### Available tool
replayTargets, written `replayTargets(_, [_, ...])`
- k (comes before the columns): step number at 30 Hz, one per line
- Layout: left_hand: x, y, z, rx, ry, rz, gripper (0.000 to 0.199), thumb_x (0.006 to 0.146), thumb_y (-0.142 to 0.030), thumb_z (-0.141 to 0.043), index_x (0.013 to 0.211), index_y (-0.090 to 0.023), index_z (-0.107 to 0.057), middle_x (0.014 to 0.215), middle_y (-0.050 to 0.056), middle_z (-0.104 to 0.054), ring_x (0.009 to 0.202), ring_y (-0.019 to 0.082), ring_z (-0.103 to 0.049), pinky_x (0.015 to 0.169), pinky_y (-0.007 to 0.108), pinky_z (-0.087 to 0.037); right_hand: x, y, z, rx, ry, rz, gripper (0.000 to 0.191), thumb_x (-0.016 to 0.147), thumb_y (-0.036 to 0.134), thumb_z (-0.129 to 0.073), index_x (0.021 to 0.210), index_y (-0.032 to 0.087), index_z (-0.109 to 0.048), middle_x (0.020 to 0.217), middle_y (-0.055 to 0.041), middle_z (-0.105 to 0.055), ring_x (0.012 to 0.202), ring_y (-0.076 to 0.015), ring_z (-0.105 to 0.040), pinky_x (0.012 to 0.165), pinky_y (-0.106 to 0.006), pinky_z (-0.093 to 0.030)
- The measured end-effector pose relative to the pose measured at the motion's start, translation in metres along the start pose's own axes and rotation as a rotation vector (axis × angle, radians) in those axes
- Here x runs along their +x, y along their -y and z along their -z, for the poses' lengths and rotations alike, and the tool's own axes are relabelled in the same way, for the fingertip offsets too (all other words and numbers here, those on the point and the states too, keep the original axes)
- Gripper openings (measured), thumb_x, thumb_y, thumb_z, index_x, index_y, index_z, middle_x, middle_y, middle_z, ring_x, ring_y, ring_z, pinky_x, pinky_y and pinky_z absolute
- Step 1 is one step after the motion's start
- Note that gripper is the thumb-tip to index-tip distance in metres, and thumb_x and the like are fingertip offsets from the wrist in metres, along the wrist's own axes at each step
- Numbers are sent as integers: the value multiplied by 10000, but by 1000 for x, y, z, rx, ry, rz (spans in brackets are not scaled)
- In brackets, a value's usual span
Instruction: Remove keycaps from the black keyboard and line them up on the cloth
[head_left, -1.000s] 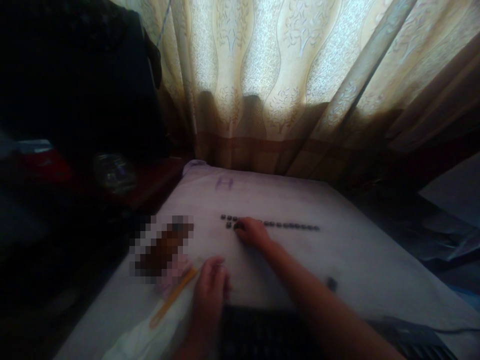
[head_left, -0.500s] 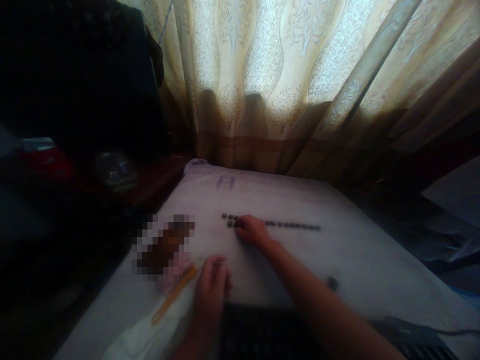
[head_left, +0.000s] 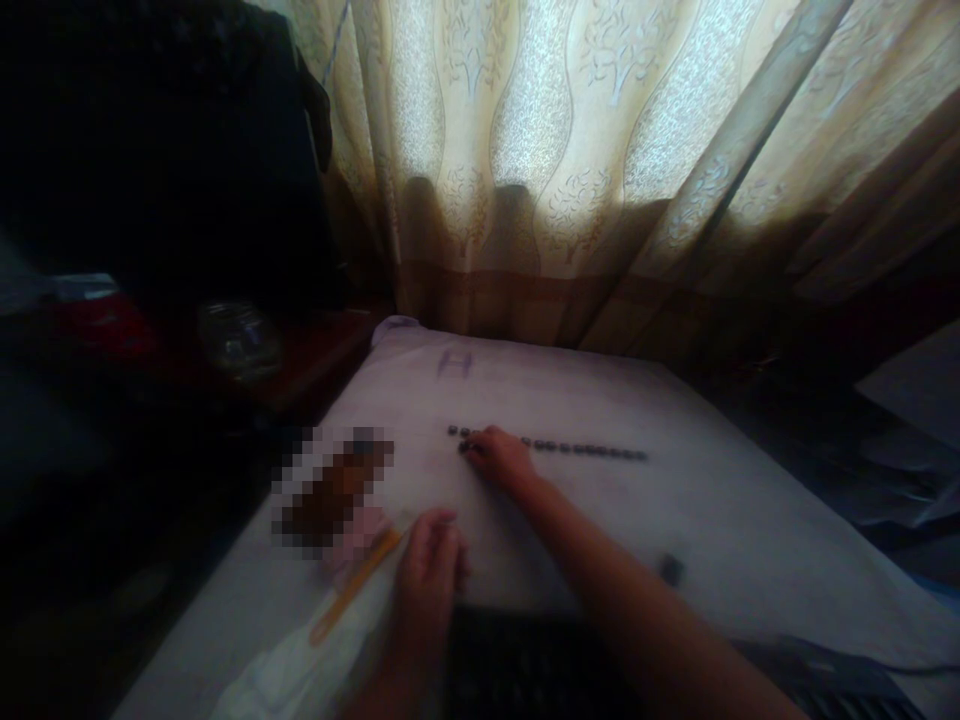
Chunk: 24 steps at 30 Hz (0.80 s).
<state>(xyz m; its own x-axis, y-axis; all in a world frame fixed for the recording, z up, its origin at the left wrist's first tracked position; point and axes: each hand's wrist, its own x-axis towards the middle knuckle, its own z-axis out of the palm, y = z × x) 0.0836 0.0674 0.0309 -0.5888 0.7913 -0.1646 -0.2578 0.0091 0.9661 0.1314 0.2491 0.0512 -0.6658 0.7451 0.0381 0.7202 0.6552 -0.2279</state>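
Observation:
My right hand (head_left: 501, 458) reaches across the white-covered table, its fingertips closed on a small dark keycap (head_left: 463, 447) at the left of a second, shorter row. Behind it runs a long row of similar keycaps (head_left: 589, 449), partly hidden by my fingers. My left hand (head_left: 435, 555) rests nearer to me, loosely curled with gaps between the fingers and nothing visible in it. A dark keyboard (head_left: 532, 660) lies below my hands, blurred and partly covered by my right forearm. Left of my left hand is an orange-handled brush or tool (head_left: 352, 588).
A pixelated brown item (head_left: 337, 490) and a pinkish cloth (head_left: 358, 545) lie on the left. A blurred dark piece (head_left: 671, 570) sits right of my forearm. A cable (head_left: 915, 672) runs off at the lower right. A patterned curtain (head_left: 525, 130) hangs behind the table.
My right hand has shifted slightly left along the short row, its fingertips now at the leftmost keycap. My left hand stays in place. The view has moved a little.

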Motion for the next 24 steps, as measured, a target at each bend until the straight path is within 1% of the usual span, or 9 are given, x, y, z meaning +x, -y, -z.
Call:
replayTargets(10, [0, 2, 1, -1, 7, 2, 333, 745, -425, -566, 975, -188, -523, 648, -33, -531, 526, 98, -514, 447, 185, -399, -3, 0, 2, 39, 18, 17, 245, 834, 332, -544, 1038, 276, -667, 1044, -44, -643, 922, -195, -603, 733, -270, -406])
replayTargets(15, [-2, 0, 0, 2, 1, 3, 327, 744, -427, -563, 965, -189, -526, 652, -32, -540, 527, 98, -514, 453, 188, -399, -2, -2, -1, 57, -4, 4, 334, 806, 338, -571, 1120, 241, -625, 1073, -68, -646, 944, -218, -598, 744, -283, -408])
replayTargets(18, [-2, -1, 0, -6, -6, 8, 343, 727, -448, -575, 952, -193, -531, 646, -37, -538, 524, 100, -515, 454, 192, -398, -4, -4, -2, 69, -24, -4, 355, 785, 342, -596, 1115, 209, -609, 1073, -77, -646, 949, -220, -593, 751, -281, -406])
replayTargets(20, [-2, -2, -1, -11, -3, 17, 349, 714, -457, -585, 942, -198, -534, 633, -43, -532, 521, 102, -511, 453, 194, -396, -5, -6, -2, 76, -30, -12, 317, 785, 332, -599, 1070, 194, -613, 1044, -76, -652, 922, -209, -597, 740, -273, -404])
replayTargets(24, [-2, -3, 0, -5, 3, 9, 343, 714, -453, -582, 941, -200, -540, 624, -45, -533, 521, 103, -505, 454, 193, -395, -7, -10, -1, 83, -18, -15, 180, 802, 286, -584, 948, 203, -647, 974, -57, -668, 869, -181, -602, 722, -257, -399])
